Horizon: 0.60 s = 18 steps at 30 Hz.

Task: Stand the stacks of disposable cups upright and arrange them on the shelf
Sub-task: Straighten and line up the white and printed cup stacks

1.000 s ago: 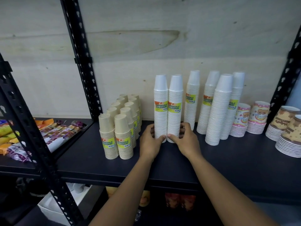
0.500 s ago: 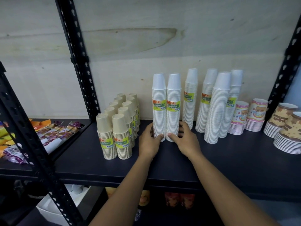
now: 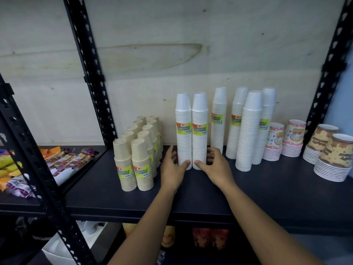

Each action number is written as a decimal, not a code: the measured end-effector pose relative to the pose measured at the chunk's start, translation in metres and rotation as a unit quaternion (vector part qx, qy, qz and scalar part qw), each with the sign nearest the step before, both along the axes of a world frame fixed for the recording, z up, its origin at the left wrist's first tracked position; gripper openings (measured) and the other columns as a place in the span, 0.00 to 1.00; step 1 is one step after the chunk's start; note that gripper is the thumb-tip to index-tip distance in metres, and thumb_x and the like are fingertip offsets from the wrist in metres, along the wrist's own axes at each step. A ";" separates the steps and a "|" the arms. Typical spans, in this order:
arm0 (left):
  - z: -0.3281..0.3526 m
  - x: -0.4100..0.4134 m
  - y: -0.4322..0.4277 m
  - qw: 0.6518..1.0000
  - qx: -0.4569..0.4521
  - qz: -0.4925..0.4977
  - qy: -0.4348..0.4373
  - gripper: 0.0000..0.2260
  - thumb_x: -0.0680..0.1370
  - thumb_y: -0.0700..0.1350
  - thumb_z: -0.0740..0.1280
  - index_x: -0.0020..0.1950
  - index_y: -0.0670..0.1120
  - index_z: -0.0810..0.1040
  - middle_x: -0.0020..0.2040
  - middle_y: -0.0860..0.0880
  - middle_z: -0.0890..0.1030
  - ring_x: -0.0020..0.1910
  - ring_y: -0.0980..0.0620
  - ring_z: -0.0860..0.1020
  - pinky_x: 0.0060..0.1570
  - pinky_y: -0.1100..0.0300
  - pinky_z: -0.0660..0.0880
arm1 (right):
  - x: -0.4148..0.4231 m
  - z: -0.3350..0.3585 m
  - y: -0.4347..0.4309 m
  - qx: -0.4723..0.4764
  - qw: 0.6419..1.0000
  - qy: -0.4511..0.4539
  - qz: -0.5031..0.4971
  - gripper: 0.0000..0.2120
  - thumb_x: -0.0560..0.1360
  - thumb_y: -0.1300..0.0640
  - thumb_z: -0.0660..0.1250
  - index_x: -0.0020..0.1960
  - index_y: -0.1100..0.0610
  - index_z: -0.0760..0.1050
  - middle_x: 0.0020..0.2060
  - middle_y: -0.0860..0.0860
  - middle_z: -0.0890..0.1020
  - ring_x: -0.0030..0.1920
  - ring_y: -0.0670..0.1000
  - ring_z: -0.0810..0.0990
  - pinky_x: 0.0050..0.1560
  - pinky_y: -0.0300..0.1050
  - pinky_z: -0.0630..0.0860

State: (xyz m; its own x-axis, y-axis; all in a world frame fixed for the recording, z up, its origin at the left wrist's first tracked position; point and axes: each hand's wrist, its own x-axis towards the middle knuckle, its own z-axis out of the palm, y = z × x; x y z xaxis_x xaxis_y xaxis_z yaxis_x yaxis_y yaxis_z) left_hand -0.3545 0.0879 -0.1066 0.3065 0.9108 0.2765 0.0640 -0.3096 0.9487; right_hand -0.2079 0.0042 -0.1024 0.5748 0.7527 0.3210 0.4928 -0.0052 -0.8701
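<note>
Two tall white cup stacks stand upright side by side at the middle of the black shelf (image 3: 267, 190), each with a yellow-green label. My left hand (image 3: 172, 166) grips the base of the left white stack (image 3: 183, 115), thumb on its front and fingers round its left side. My right hand (image 3: 214, 166) grips the base of the right white stack (image 3: 199, 115) the same way, fingers curled behind it. The two stacks touch each other.
Several short beige cup stacks (image 3: 142, 169) stand in two rows on the left. More tall white stacks (image 3: 248, 134) stand on the right, then printed pink cups (image 3: 275, 142) and brown patterned cups (image 3: 336, 159). A black upright post (image 3: 91, 73) and snack packets (image 3: 65, 163) are at left.
Both hands stay at the bases of the two white stacks, which remain upright. Only the view shifts slightly.
</note>
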 end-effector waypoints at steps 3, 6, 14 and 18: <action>0.005 -0.002 -0.010 0.999 0.020 0.035 0.014 0.38 0.75 0.45 0.77 0.81 0.49 0.62 0.73 0.49 0.73 0.71 0.54 0.72 0.71 0.52 0.72 | 0.000 0.003 -0.012 0.003 1.000 -0.017 -0.007 0.36 0.71 0.45 0.79 0.73 0.54 0.69 0.64 0.48 0.77 0.61 0.46 0.77 0.59 0.39 0.73; 0.007 -0.007 -0.029 0.994 0.075 0.082 0.005 0.28 0.76 0.46 0.76 0.74 0.49 0.71 0.66 0.50 0.76 0.61 0.59 0.76 0.64 0.56 0.76 | 0.000 0.003 -0.032 0.030 0.999 -0.034 -0.026 0.32 0.72 0.45 0.78 0.71 0.54 0.71 0.64 0.47 0.78 0.61 0.45 0.77 0.61 0.40 0.74; 0.017 0.023 -0.092 0.987 0.156 0.012 -0.032 0.14 0.76 0.44 0.75 0.60 0.51 0.78 0.54 0.55 0.79 0.53 0.60 0.79 0.50 0.67 0.78 | 0.026 0.017 -0.097 0.161 0.963 -0.161 -0.145 0.15 0.76 0.53 0.73 0.62 0.53 0.77 0.56 0.47 0.76 0.58 0.47 0.77 0.55 0.53 0.80; 0.025 0.060 -0.101 0.990 0.130 -0.039 -0.043 0.16 0.76 0.44 0.75 0.63 0.48 0.78 0.56 0.54 0.81 0.54 0.60 0.79 0.53 0.65 0.78 | 0.062 0.026 -0.119 0.139 0.945 -0.187 -0.229 0.15 0.77 0.56 0.70 0.62 0.58 0.76 0.59 0.53 0.77 0.62 0.55 0.75 0.60 0.48 0.75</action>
State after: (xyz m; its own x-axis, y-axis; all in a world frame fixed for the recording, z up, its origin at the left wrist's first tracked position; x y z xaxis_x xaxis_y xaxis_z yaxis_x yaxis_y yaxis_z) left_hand -0.2947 -0.0130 -0.0818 0.3379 0.7804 0.5261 -0.0461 -0.5446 0.8374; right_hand -0.1463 -0.1146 -0.0760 0.6281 0.3086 0.7143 0.7668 -0.0899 -0.6355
